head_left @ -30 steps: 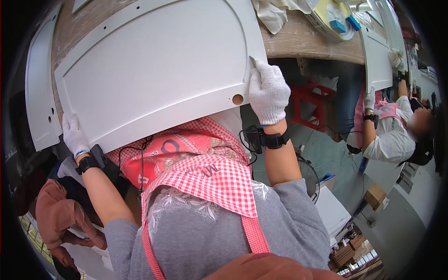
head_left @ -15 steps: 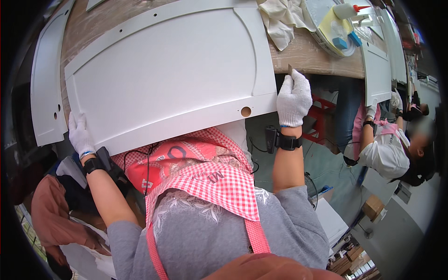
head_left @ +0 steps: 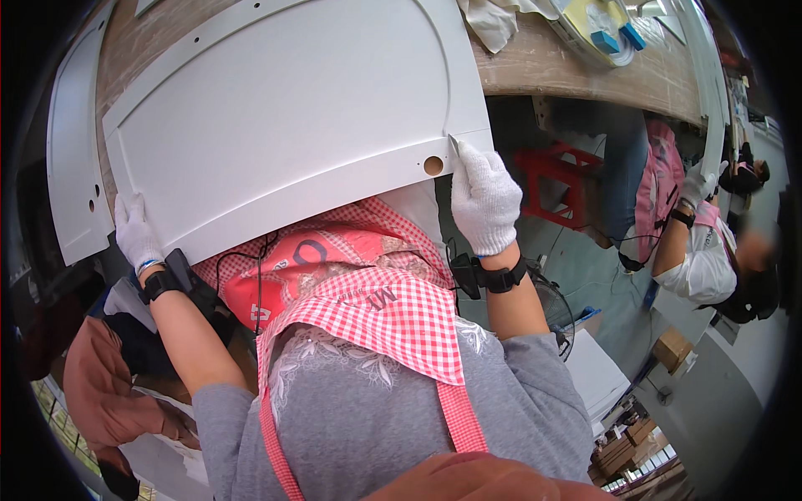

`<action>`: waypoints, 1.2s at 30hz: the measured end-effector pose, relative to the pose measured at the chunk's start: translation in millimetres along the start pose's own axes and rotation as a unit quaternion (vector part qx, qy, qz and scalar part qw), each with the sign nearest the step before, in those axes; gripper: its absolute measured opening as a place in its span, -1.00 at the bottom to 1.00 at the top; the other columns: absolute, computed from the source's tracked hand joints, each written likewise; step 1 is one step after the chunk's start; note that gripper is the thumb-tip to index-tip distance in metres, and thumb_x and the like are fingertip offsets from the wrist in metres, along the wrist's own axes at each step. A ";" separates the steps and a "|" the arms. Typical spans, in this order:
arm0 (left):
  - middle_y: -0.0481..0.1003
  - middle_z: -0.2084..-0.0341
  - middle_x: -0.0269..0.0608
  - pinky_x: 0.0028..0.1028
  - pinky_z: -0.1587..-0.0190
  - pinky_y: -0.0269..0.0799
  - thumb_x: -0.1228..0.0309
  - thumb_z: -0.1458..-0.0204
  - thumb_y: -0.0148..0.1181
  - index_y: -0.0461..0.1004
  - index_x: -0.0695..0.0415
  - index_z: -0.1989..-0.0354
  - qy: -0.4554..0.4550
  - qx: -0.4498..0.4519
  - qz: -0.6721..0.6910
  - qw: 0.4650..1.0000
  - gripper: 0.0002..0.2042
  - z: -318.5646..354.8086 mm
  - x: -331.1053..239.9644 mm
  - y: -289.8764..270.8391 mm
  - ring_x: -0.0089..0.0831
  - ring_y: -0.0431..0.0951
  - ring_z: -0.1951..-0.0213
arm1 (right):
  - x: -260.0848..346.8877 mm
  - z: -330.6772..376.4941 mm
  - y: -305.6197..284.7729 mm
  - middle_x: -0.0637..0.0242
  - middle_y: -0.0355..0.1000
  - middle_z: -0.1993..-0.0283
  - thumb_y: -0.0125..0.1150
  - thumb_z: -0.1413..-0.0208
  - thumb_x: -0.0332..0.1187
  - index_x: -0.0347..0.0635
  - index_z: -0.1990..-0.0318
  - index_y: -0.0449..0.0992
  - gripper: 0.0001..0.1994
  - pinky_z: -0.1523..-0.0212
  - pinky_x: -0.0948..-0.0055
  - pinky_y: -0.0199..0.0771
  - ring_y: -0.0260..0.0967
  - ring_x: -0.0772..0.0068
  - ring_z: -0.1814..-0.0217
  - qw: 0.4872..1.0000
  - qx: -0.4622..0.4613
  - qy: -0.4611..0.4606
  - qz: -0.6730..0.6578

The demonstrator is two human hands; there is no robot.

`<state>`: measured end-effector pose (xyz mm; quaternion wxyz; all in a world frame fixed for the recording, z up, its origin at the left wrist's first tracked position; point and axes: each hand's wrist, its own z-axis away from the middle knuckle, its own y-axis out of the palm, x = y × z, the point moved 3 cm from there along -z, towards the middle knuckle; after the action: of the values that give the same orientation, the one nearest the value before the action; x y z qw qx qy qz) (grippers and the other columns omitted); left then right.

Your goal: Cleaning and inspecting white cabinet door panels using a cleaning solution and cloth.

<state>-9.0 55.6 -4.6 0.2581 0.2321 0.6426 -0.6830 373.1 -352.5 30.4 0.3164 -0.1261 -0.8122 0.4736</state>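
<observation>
A white cabinet door [head_left: 284, 100] with a recessed middle and arched frame lies before me, partly over the wooden table. A round brown hole [head_left: 433, 165] sits near its right front corner. My left hand [head_left: 138, 231], in a white knitted glove, grips the door's left front corner. My gloved right hand [head_left: 484, 196] is closed in a pinch around a small thin flat blade [head_left: 454, 144]. The blade's tip meets the frame beside the round hole, at the inner edge of the recess. Fingers hide most of the blade.
Another white door [head_left: 71, 159] stands at the left. On the wooden table [head_left: 568, 71] are a cream cloth [head_left: 493, 23] and a tub lid [head_left: 576, 17] with blue blocks [head_left: 632, 36]. A red stool [head_left: 555, 179] is under the table. A co-worker [head_left: 697, 250] holds a white panel at right.
My right hand has moved left and nearer, from off the door's right edge onto its frame, bringing the blade against it. The co-worker's panel has been tilted upright.
</observation>
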 end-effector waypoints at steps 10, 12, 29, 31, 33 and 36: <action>0.44 -0.25 -0.02 -0.43 -0.27 0.28 0.16 -0.16 0.24 0.29 0.30 -0.36 0.025 -0.002 -0.011 1.000 -0.34 -2.0 5.4 1.2 -0.30 0.47 -0.18 | 4.4 9.0 -2.9 0.14 0.53 0.30 0.25 -0.13 -0.54 -0.15 0.02 0.62 -0.74 0.28 0.34 0.56 0.54 0.16 0.33 0.998 0.047 0.046 0.008; 0.44 -0.24 0.00 -0.42 -0.26 0.28 0.15 -0.16 0.24 0.30 0.29 -0.36 0.032 -0.004 0.004 0.999 -0.34 -5.6 6.5 2.2 -0.29 0.47 -0.18 | -18.5 5.4 -3.5 0.14 0.52 0.31 0.28 -0.09 -0.53 -0.12 0.03 0.62 -0.73 0.30 0.31 0.56 0.54 0.09 0.33 0.994 -0.018 0.106 0.012; 0.48 -0.19 0.02 -0.38 -0.20 0.35 0.15 -0.09 0.29 0.25 0.25 -0.39 -0.034 0.040 0.094 0.994 -0.28 14.5 -15.7 24.0 -0.23 0.52 -0.15 | -7.6 -25.2 29.2 0.15 0.60 0.19 0.24 -0.15 -0.53 -0.20 0.02 0.64 -0.76 0.16 0.34 0.60 0.61 0.19 0.23 0.999 -0.048 0.014 -0.013; 0.46 -0.21 0.01 -0.40 -0.20 0.36 0.19 -0.16 0.23 0.24 0.17 -0.41 -0.008 0.081 0.094 0.992 -0.34 10.5 -0.8 21.0 -0.22 0.53 -0.13 | -36.4 -41.1 19.3 0.12 0.61 0.13 0.18 -0.22 -0.42 -0.20 0.00 0.63 -0.76 0.04 0.30 0.55 0.59 0.16 0.10 0.993 -0.077 0.084 0.036; 0.47 -0.19 -0.02 -0.40 -0.18 0.39 0.24 -0.22 0.17 0.23 0.17 -0.42 -0.016 0.101 0.159 0.982 -0.39 18.1 6.8 8.7 -0.26 0.53 -0.11 | -87.9 -47.2 8.3 0.09 0.60 0.08 0.14 -0.27 -0.36 -0.27 -0.03 0.61 -0.73 -0.03 0.30 0.54 0.57 0.18 0.07 0.983 -0.088 0.111 0.119; 0.50 -0.08 -0.04 -0.37 -0.08 0.50 0.25 -0.32 0.07 0.25 0.14 -0.39 -0.112 0.127 0.284 0.944 -0.50 28.8 28.9 -15.3 -0.31 0.58 -0.01 | -69.9 -46.0 3.2 0.08 0.60 0.05 0.16 -0.26 -0.39 -0.27 -0.04 0.60 -0.73 0.00 0.32 0.56 0.58 0.20 0.06 0.986 -0.063 0.116 0.098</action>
<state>-40.5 26.0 -9.9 0.4804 0.3577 0.4243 -0.6791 455.6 -354.4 16.3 0.3518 -0.2787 -0.7823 0.4320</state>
